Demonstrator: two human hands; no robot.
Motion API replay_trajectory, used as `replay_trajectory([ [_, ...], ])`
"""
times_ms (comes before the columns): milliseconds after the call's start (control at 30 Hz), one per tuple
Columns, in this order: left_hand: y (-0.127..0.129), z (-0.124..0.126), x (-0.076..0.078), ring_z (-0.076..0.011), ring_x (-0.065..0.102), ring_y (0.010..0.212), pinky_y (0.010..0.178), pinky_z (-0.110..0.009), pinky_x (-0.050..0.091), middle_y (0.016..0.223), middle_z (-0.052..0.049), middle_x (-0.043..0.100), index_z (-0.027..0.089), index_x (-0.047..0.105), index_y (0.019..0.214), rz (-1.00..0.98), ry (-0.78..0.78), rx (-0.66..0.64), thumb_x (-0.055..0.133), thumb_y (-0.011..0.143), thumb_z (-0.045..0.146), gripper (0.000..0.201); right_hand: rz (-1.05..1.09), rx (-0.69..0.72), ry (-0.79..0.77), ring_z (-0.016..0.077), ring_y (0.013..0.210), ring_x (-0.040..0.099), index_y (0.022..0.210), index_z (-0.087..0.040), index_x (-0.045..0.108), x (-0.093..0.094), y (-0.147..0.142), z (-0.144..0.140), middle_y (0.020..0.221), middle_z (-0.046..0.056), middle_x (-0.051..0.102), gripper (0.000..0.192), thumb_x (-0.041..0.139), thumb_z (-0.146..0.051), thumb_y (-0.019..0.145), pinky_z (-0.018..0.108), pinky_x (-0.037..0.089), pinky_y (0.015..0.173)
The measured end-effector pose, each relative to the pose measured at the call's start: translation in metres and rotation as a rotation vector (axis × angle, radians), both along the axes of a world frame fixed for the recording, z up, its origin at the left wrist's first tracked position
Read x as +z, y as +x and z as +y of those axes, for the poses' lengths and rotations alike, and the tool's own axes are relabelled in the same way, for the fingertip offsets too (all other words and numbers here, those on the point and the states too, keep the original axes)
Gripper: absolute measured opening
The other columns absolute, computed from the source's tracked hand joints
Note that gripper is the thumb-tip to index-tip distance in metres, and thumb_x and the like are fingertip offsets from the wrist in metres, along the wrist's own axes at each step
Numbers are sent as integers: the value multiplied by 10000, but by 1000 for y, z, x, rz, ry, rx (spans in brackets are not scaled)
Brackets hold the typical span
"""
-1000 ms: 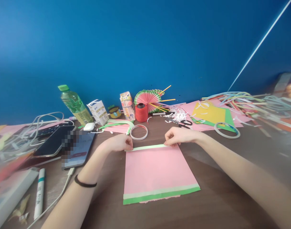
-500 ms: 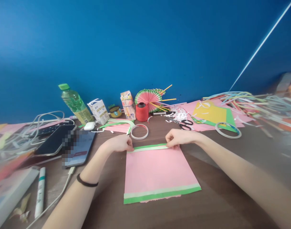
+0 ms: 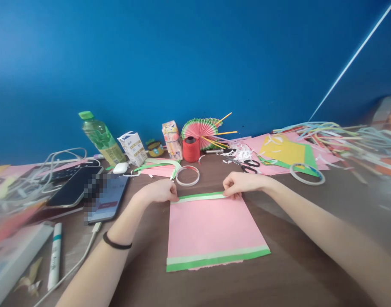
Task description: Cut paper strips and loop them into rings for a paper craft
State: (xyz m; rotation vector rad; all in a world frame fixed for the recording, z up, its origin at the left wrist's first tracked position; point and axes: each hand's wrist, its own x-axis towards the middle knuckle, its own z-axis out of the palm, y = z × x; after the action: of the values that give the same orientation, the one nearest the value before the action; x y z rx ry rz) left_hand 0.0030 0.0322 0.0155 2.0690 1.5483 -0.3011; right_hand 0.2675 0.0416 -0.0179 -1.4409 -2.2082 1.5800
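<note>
A pink sheet of paper [image 3: 208,226] lies flat on the brown table in front of me. Light green and dark green strips run along both its near and far edges, and torn pink paper peeks out under the near one. My left hand [image 3: 161,190] pinches the far left corner. At the far right corner my right hand [image 3: 242,184] has thumb and fingers closed on the green-edged border [image 3: 202,196]. Just beyond the far edge, between the hands, lies a roll of double-sided tape [image 3: 187,175].
Behind stand a red thread spool [image 3: 191,150], a folded paper fan [image 3: 200,129], a carton [image 3: 133,149] and a green-capped bottle [image 3: 101,138]. Scissors [image 3: 248,166] and another tape roll [image 3: 307,174] lie right. Phones [image 3: 75,187], cables and a marker [image 3: 55,256] are left.
Almost nothing differs. Both hands keep their hold on the far corners of the sheet, and the view has shifted very slightly.
</note>
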Motion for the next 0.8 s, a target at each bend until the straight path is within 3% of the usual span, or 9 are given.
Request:
replay_trajectory([
  [800, 1, -2, -1, -135, 487, 560, 453, -213, 314, 584, -4, 558, 163, 593, 629, 21, 13, 3, 513, 566, 323, 190, -11, -6, 0, 79, 433, 530, 525, -150, 495, 2, -3, -1, 491, -12, 567, 147, 570, -226, 626, 179, 430, 453],
])
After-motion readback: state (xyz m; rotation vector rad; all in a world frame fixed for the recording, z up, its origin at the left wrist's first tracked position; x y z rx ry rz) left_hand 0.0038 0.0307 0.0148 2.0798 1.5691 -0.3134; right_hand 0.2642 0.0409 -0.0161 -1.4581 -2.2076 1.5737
